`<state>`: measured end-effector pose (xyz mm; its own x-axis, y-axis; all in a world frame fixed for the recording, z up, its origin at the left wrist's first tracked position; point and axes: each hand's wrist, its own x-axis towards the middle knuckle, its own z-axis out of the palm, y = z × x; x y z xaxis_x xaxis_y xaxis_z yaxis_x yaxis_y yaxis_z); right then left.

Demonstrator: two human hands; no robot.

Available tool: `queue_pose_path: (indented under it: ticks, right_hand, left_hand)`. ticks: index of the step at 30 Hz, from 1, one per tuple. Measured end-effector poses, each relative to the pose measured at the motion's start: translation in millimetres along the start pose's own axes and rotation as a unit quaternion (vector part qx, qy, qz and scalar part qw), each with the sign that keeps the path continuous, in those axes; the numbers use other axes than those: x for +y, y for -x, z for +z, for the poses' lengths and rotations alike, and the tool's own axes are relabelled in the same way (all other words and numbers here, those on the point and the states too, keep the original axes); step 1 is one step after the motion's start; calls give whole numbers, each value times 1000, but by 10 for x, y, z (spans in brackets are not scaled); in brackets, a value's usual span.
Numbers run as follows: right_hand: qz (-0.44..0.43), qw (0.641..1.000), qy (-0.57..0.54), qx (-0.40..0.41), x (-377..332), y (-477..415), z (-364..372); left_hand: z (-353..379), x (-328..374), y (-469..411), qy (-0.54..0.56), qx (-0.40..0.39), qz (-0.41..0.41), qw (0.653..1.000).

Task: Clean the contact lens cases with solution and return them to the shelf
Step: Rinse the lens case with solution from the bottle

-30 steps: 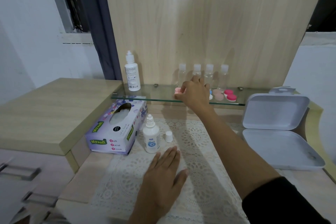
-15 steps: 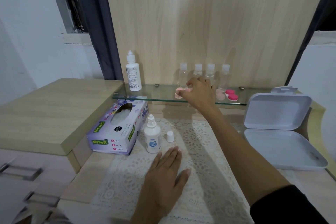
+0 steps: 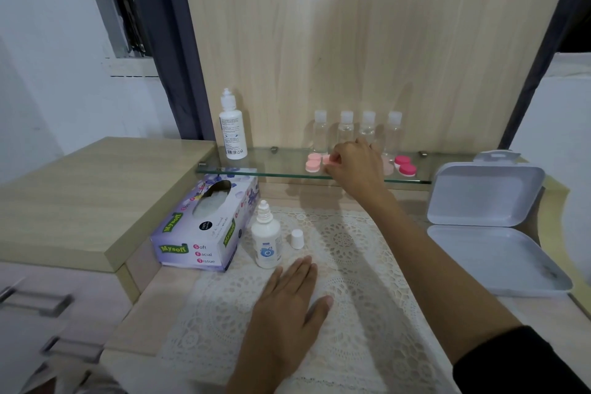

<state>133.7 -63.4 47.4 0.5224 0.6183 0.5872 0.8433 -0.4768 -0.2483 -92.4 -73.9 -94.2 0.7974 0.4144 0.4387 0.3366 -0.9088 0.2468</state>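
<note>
From the head camera, the right hand (image 3: 355, 166) reaches out to the glass shelf (image 3: 256, 168) fixed on the wooden back panel. Its thumb and fingertips are curled in and pinch a light pink lens case (image 3: 328, 160) at the shelf's front edge. The grip hides the underside, so I cannot tell whether the case sits on the glass or is just off it. Just to its left lies a second light pink case (image 3: 312, 162). To the right of the hand a pale pink case (image 3: 388, 167) is half hidden behind the knuckles, and a hot pink case (image 3: 405, 165) lies beside it. Four clear travel bottles (image 3: 346, 129) stand in a row at the back of the shelf, and a tall white solution bottle (image 3: 233, 131) stands upright near its left end.

Below, the left hand (image 3: 287, 307) lies flat, palm down and fingers straight, on the lace mat (image 3: 358, 253), holding nothing. Near its fingertips a small solution bottle (image 3: 266, 241) stands uncapped, with its white cap (image 3: 297, 238) just beside it. A tissue box (image 3: 204, 230) lies to the left, and an open white plastic box (image 3: 492, 233) to the right.
</note>
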Motion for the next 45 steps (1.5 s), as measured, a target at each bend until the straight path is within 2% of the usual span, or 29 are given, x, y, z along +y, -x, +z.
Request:
queue_pose_path:
  ticks: [6, 9, 12, 19, 25, 30, 34, 37, 43, 45]
  right_hand:
    - [5, 998, -57, 37, 19, 103, -152]
    - [14, 990, -138, 10, 22, 255, -292]
    - [16, 978, -203, -52, 33, 493, -432]
    - [3, 961, -229, -154, 214, 1222, -472]
    - [-10, 957, -223, -184, 350, 1651, -268]
    - [3, 956, -243, -165, 370, 1813, -185]
    - [-30, 959, -236, -155, 357, 1834, -180]
    - [-38, 960, -234, -151, 347, 1856, -183]
    - [-56, 963, -223, -142, 354, 1870, -168]
    - [-60, 964, -221, -138, 362, 1872, -156]
  left_hand:
    - [-20, 11, -5, 10, 13, 7, 1000]
    - [-18, 16, 0, 23, 31, 9, 999]
    - [-10, 16, 6, 27, 44, 12, 999]
    - [-14, 25, -10, 50, 61, 26, 997]
    - [30, 4, 2, 51, 80, 40, 995]
    - [9, 24, 7, 54, 86, 51, 994]
    - [-21, 7, -26, 94, 56, 21, 994]
    - [-93, -19, -76, 132, 1, -5, 991]
    - [-266, 127, -353, 77, -92, 31, 992]
    - [-255, 173, -423, 89, -92, 40, 991]
